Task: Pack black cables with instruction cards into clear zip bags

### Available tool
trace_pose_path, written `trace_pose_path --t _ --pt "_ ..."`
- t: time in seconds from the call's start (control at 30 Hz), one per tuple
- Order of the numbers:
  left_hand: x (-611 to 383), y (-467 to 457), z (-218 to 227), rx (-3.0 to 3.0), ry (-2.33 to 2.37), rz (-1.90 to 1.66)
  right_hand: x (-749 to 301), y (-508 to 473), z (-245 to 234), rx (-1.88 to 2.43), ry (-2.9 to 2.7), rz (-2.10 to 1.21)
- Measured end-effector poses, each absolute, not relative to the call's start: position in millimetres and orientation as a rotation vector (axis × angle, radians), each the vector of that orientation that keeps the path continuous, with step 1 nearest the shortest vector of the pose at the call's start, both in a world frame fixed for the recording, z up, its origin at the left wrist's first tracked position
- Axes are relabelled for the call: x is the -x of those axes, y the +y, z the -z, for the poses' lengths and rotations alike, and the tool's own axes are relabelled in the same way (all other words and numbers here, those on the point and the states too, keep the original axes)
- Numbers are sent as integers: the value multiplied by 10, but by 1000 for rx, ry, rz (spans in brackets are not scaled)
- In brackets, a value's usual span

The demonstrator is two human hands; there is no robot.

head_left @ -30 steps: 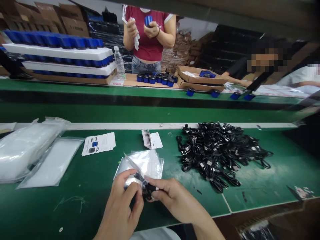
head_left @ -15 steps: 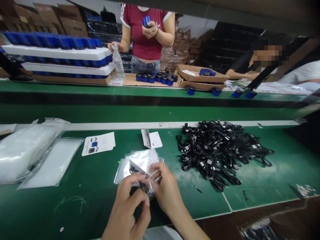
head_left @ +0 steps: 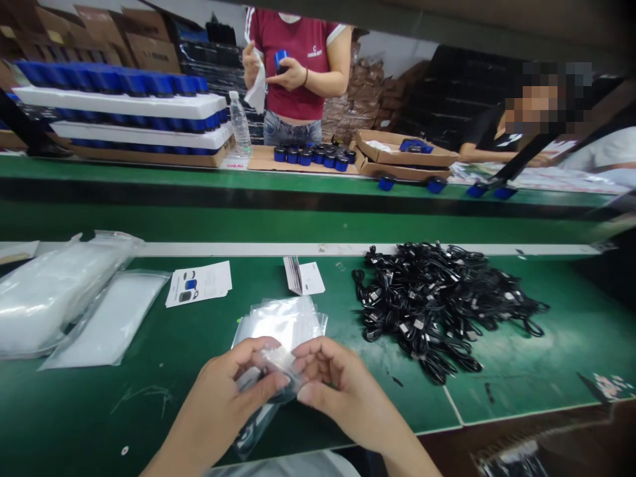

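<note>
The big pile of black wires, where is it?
In the head view, the black cables lie on the green workbench, to the right of the person's right hand and the clear plastic bags.

"Anything legible here?"

"Only a white letter C on the chest of the maroon cotton T-shirt (head_left: 314, 48), with a tiny line beneath, too small to read."

"And the white paper leaflet (head_left: 199, 283) on the green desk (head_left: 119, 411)?"

"Too small as well. The red print on the white strip (head_left: 231, 166) beside the clear plastic bottle (head_left: 240, 126) is blurred too."

Green workbench (head_left: 89, 404) | black cable pile (head_left: 437, 311) | plastic bags (head_left: 64, 291) | printed leaflets (head_left: 199, 283)
</note>
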State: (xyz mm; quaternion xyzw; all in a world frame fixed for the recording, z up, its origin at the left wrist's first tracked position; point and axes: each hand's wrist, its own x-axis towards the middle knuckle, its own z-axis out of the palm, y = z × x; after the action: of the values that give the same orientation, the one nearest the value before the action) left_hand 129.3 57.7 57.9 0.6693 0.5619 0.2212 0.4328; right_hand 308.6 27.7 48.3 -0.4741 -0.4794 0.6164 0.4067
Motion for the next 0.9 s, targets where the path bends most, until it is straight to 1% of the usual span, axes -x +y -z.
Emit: trace_pose_path --t 0.1,0.17,0.33,0.53,0.73,0.9 --pt "-1323 540 -547 -1530 1434 -754 -3065 240 -473 1370 -1278 -1427" --pt "-1328 520 -546 -1492 1419 -832 -3041 241 -463 1413 -1286 -1341" --pt "-1275 500 -560 -1502 1404 -811 -3044 284 -484 1372 -1341 -1165" --pt "-1279 472 -598 -1348 1352 -865 -3100 270 -536 1364 -1427 -1113" --pt "-1295 454 -645 -1457 1322 -949 -3081 263 -524 1312 -1443 -1101" --pt "-1324 443 -585 -1442 1253 -868 -3063 267 -509 1287 -1400 -1063"
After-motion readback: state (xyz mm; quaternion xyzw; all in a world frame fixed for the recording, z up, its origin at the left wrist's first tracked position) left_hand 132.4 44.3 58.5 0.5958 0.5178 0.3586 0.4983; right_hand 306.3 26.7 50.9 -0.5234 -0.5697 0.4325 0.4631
